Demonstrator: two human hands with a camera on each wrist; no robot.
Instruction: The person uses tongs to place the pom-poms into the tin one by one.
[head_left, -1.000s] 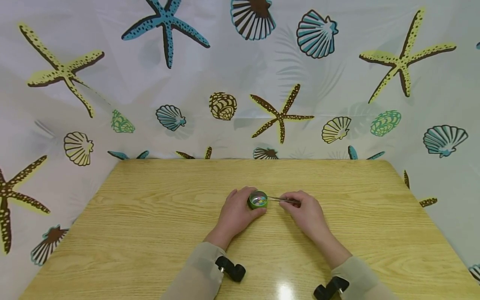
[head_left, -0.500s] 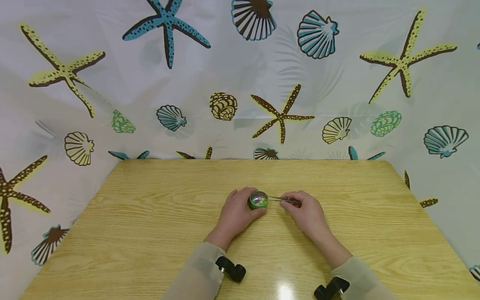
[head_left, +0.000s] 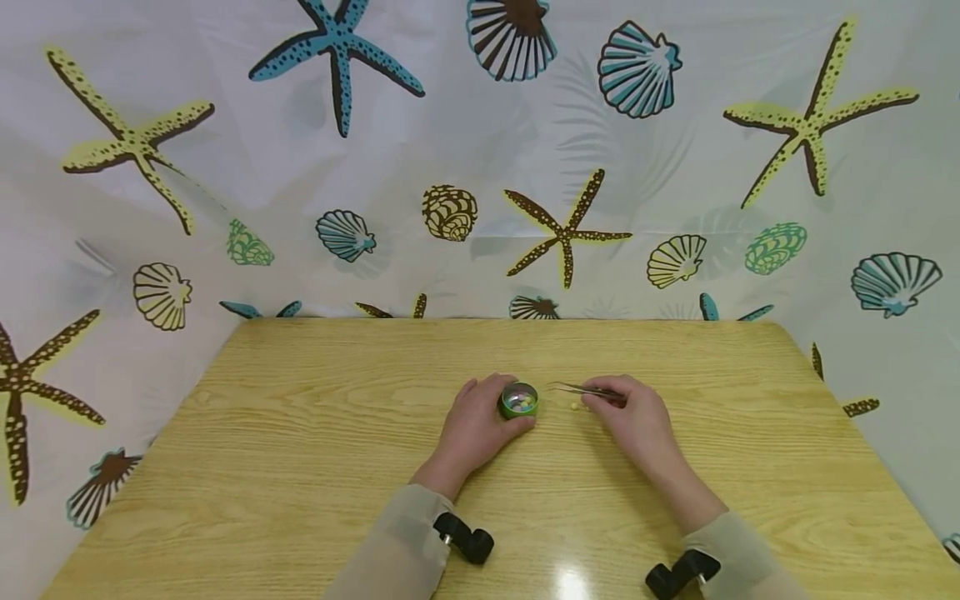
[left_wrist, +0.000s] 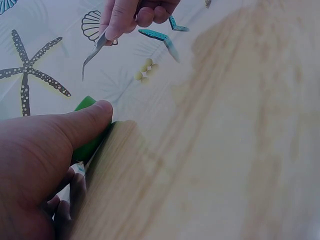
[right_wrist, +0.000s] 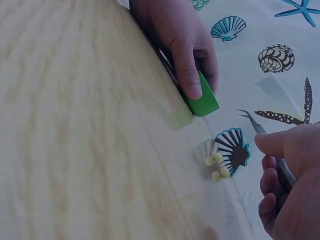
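A small round green tub (head_left: 519,401) stands mid-table with several small coloured pieces inside. My left hand (head_left: 482,421) grips its side, thumb in front, as the left wrist view also shows on the green wall (left_wrist: 86,103). To the right, my right hand (head_left: 632,414) pinches bent-tip metal tweezers (head_left: 585,389). Their slim points face the tub, a short gap from its rim; in the right wrist view the tweezers (right_wrist: 259,129) show nothing clearly between the points. Small pale yellow balls (right_wrist: 217,159) lie on the tabletop below the tweezers, close to the right hand's fingers.
The glossy wooden table (head_left: 300,433) mirrors the things on it. A white curtain (head_left: 405,150) printed with starfish and shells hangs behind its back edge and along both sides. Black camera mounts (head_left: 463,537) sit on both sleeved wrists.
My right hand has drawn the tweezers to the right, away from the tub's rim. Yellow balls on the table now show beside that hand. My left hand stays on the tub.
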